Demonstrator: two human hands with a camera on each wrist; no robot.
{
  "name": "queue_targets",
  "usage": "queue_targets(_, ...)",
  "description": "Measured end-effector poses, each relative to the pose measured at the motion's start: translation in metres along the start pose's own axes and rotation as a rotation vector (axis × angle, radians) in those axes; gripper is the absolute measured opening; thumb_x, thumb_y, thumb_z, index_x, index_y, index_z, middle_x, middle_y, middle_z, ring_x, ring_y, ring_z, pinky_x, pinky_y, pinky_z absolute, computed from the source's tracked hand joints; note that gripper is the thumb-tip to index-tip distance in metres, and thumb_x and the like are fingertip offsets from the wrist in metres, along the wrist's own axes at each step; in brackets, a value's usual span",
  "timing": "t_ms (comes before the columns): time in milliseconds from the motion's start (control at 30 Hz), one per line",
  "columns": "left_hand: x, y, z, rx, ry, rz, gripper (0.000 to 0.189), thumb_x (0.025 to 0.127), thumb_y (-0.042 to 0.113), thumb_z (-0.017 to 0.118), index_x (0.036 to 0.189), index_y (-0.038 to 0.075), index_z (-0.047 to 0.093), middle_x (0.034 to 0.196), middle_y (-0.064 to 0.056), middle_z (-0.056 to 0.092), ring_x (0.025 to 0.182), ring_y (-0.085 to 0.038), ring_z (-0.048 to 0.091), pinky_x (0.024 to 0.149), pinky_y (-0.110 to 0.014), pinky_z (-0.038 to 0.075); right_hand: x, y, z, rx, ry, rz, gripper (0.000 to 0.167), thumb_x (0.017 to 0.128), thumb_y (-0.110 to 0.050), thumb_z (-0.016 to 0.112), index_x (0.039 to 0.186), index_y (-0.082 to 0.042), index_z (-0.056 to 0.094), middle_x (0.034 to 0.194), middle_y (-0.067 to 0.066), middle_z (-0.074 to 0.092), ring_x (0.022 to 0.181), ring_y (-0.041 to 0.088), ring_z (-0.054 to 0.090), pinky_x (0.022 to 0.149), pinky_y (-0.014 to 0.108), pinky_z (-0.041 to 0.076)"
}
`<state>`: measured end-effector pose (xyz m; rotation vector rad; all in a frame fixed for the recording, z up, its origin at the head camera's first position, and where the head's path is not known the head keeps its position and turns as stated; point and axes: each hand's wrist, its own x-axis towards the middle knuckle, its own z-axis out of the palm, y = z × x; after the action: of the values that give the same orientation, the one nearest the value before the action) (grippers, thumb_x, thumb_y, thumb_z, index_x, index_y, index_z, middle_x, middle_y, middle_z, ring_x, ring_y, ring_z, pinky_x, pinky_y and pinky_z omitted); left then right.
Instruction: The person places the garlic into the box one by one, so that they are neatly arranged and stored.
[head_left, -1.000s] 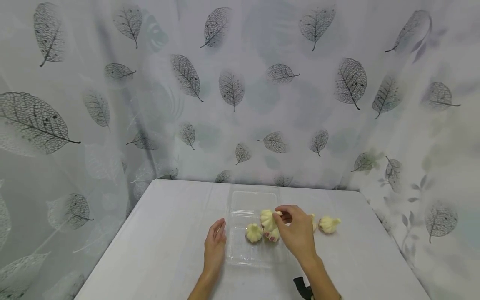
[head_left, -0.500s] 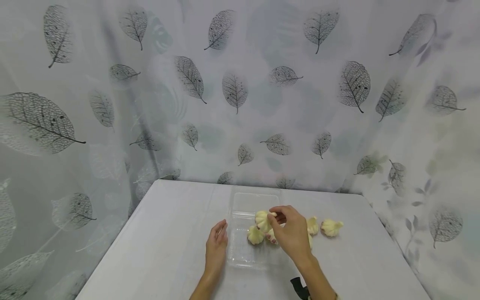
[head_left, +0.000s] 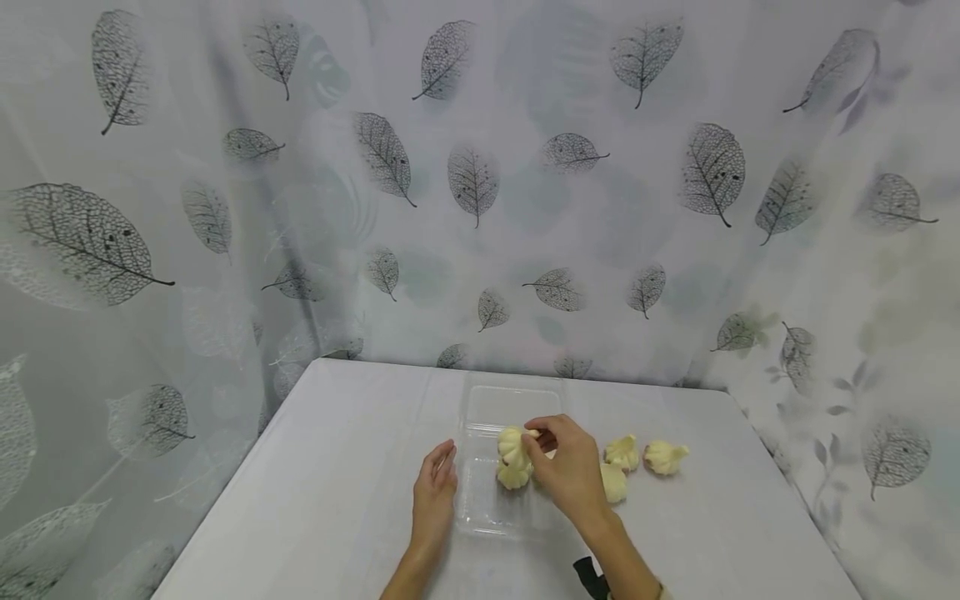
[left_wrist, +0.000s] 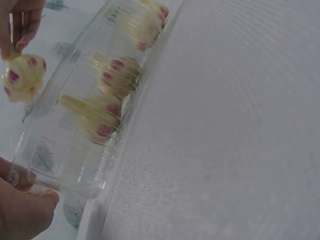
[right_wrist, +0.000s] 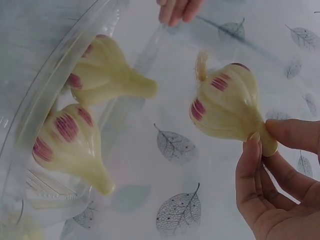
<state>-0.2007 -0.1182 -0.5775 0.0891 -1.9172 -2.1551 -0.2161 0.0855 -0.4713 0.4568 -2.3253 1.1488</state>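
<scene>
My right hand (head_left: 570,468) pinches a pale garlic bulb (right_wrist: 227,102) with purple patches by its stem. The bulb hangs over a clear plastic container (head_left: 480,508), root end away from the fingers. Inside the container sit two more garlic bulbs; the nearer-left bulb (head_left: 513,476) shows in the head view, while the other bulb (right_wrist: 70,147) is hidden there behind my right hand. My left hand (head_left: 433,500) rests at the container's left side, its fingers fairly straight. In the left wrist view its thumb (left_wrist: 49,199) lies by the container's rim.
Right of the container, three garlic bulbs lie on the white table: a front bulb (head_left: 613,483), a middle bulb (head_left: 622,452) and a far-right bulb (head_left: 665,457). The clear lid (head_left: 513,404) lies opened behind. A leaf-patterned curtain (head_left: 480,208) surrounds the table. A black object (head_left: 591,577) sits by my right wrist.
My right hand has carried the garlic bulb leftward over the container, uncovering the bulbs on the table at right. The left hand has stayed in place beside the container.
</scene>
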Motion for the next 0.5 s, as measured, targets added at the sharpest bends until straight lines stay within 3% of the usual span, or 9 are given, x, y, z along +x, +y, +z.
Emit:
queue_targets(200,-0.001,0.000,-0.001,0.043,-0.011,0.044,0.047,0.104,-0.009,0.046,0.150,-0.003,0.045,0.158,-0.026,0.044,0.149,-0.041,0.039,0.121,-0.042,0.036,0.001,-0.002,0.009,-0.014,-0.026,-0.022,0.017,0.086,-0.004,0.085,0.101,-0.007,0.077,0.093,-0.001,0.070,0.077,0.008,0.067,0.068,0.024,0.062)
queue_targets(500,0.001,-0.002,-0.002,0.033,-0.011,0.007,0.048,0.104,-0.008,0.047,0.151,0.002,0.045,0.161,-0.020,0.043,0.151,-0.035,0.039,0.121,-0.037,0.037,0.001,-0.002,0.022,0.006,-0.066,-0.022,0.019,0.086,-0.005,0.086,0.102,-0.007,0.077,0.095,-0.001,0.070,0.078,0.008,0.067,0.069,0.028,0.064)
